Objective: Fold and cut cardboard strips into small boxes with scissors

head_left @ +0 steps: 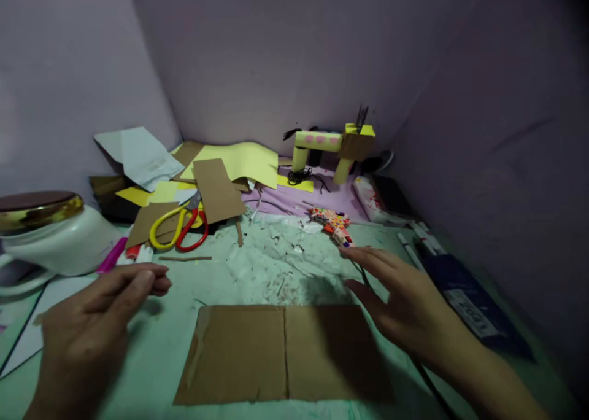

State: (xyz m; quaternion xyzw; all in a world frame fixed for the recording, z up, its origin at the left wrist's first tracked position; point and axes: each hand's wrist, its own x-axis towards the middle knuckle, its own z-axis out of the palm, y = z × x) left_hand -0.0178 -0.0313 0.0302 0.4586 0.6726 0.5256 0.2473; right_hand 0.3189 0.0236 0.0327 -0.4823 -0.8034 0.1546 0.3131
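Observation:
A flat cardboard piece (pixel 239 352) with a crease down its middle lies on the table in front of me. My left hand (pixel 99 315) hovers to its left, fingers curled in and thumb against them, with nothing visible in the grip. My right hand (pixel 391 285) reaches over the right side, fingers stretched and thumb apart. Its fingertips are close to the handle end of a flower-patterned glue gun (pixel 332 218); whether they touch it I cannot tell. A dark cord runs beneath this hand towards the bottom edge.
Scissors (pixel 196 229) with yellow and red handles lie among cardboard scraps (pixel 218 190) and yellow paper (pixel 243 161). A yellow paper animal figure (pixel 319 140) stands at the back wall. A white mug-like vessel (pixel 59 245) is left; a dark blue pouch (pixel 464 297) is right.

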